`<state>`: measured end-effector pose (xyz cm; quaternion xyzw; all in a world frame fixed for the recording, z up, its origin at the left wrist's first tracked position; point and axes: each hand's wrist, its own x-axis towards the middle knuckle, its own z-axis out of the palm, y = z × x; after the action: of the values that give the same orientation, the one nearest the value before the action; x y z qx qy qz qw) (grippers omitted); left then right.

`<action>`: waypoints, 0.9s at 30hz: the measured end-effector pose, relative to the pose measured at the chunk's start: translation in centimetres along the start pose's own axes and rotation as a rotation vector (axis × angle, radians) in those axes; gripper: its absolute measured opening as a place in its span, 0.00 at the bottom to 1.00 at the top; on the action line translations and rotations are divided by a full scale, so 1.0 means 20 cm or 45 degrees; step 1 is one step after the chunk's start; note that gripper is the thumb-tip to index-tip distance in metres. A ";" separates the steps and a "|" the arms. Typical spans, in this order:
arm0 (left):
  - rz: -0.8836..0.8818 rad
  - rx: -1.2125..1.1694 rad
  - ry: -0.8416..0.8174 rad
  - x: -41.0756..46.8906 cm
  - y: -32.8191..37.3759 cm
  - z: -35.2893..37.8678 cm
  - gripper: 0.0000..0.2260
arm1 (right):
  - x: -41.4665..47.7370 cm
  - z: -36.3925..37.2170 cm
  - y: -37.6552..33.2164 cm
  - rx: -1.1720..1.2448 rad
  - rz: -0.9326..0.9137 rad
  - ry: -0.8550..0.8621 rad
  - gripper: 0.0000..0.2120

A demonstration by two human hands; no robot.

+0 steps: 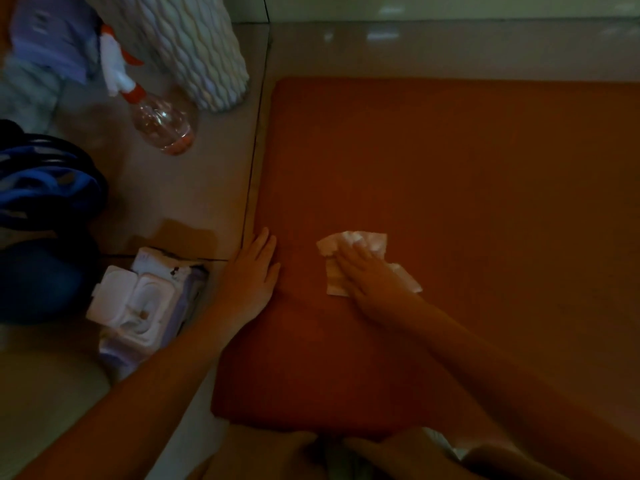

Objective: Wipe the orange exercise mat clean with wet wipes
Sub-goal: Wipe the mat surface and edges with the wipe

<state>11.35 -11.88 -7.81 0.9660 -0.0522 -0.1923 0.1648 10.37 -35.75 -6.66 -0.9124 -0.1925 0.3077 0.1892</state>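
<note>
The orange exercise mat lies flat on a pale tiled floor, its near edge just in front of the person's knees and its far edge close to the wall. The left hand rests palm down on the mat's left edge, fingers straight and together, holding nothing. To its right, the right hand presses a crumpled white wet wipe against the mat with flattened fingers.

On the floor just left of the left forearm sits a pack of wipes with its flip lid open; its print is too dim to read. A blue bundle lies farther left. Beyond these, a clear spray bottle with a white and red trigger stands near a white ribbed cylinder.
</note>
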 end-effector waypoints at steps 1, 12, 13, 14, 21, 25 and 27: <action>0.000 0.000 -0.007 -0.01 0.00 0.00 0.25 | -0.03 0.02 -0.07 0.037 -0.088 -0.042 0.24; -0.049 -0.357 0.032 -0.17 -0.05 0.05 0.23 | -0.15 0.00 0.07 -0.129 0.013 -0.039 0.25; -0.081 -0.366 0.044 -0.17 -0.04 0.06 0.23 | -0.11 0.02 0.01 -0.100 0.023 -0.018 0.25; -0.116 -0.366 0.045 -0.17 -0.05 0.06 0.23 | -0.08 0.04 -0.06 -0.066 -0.003 -0.023 0.25; -0.133 -0.409 -0.002 -0.19 -0.06 0.06 0.23 | -0.31 0.03 -0.08 0.174 -0.298 -0.276 0.21; -0.148 -0.450 -0.001 -0.20 -0.06 0.07 0.23 | -0.37 -0.01 -0.02 0.043 -0.158 -0.238 0.22; -0.142 -0.449 0.008 -0.19 -0.07 0.07 0.22 | -0.31 0.04 -0.13 0.082 -0.219 -0.233 0.22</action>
<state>7.35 -10.44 -8.19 0.9242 0.0365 -0.2042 0.3208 4.68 -36.31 -2.99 -0.8540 -0.2766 0.3782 0.2259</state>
